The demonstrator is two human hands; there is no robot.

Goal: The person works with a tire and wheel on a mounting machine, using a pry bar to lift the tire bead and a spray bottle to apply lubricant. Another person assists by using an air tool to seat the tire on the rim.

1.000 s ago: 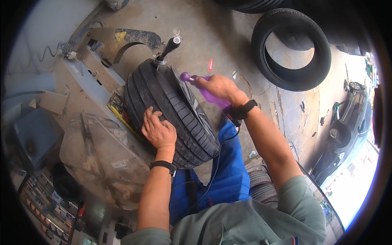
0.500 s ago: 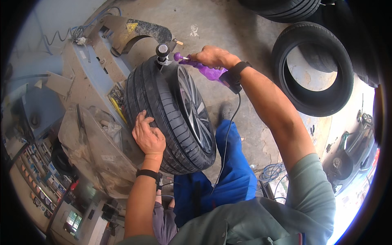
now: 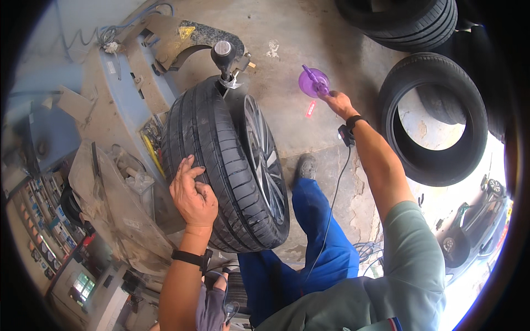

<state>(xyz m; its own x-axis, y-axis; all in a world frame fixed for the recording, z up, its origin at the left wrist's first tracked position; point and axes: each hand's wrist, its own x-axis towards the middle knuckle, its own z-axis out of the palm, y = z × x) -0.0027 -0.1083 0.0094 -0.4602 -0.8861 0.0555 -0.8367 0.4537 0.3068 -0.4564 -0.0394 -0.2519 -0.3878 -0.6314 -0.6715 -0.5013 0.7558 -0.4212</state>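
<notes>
A black tyre [image 3: 207, 143] stands upright before me, with a dark multi-spoke alloy wheel [image 3: 264, 157] set in its right side. My left hand [image 3: 193, 198] is at the tread's left side, fingers apart and slightly bent, holding nothing; whether it presses on the rubber I cannot tell. Out to the right and apart from the tyre, my right hand [image 3: 338, 103] grips a see-through purple spray bottle [image 3: 312, 84], seen nearly end-on. A red tag [image 3: 311, 108] shows beside the bottle. Above the tyre's far edge is the machine's black-knobbed tool head [image 3: 223, 55].
The tyre-changing machine [image 3: 130, 99] stands at left, its curved arm [image 3: 204, 34] reaching toward the tyre. A loose tyre [image 3: 433, 118] is at right, with more tyres [image 3: 411, 25] behind. A cable [image 3: 338, 193] hangs from my right wrist. Another person's leg [image 3: 205, 300] shows at lower left.
My right hand has swung away from the tyre's top to the right, turning the spray bottle. My left hand has shifted slightly left beside the tread. The view has shifted a little.
</notes>
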